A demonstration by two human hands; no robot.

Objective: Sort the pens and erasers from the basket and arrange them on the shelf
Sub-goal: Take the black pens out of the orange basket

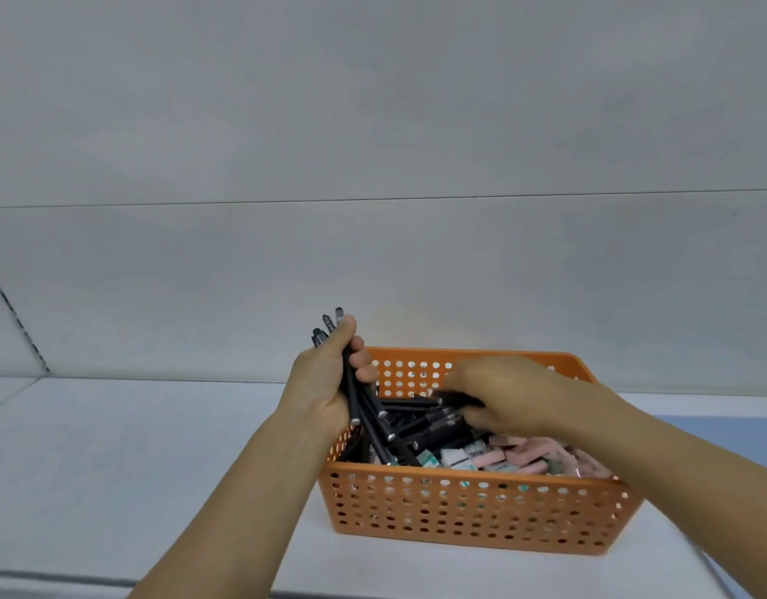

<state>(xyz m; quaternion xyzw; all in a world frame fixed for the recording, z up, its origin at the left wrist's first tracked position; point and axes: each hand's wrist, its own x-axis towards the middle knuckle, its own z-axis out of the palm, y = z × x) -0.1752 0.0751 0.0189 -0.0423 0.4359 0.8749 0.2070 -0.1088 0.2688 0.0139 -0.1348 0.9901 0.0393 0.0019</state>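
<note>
The left hand (329, 382) gripped a bundle of black pens (351, 382), fingers curled round it, above the orange basket (468, 508); the right hand (511, 395) reached for loose pens (420, 419) under its fingertips, seemingly pinching one; lifting pens singly would leave the erasers (515, 456) nearer the wrist undisturbed.

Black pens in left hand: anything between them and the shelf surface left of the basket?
Nothing visible. The left hand grips the bundle of black pens above the left end of the orange perforated plastic basket; the white shelf surface beside it shows bare.
</note>
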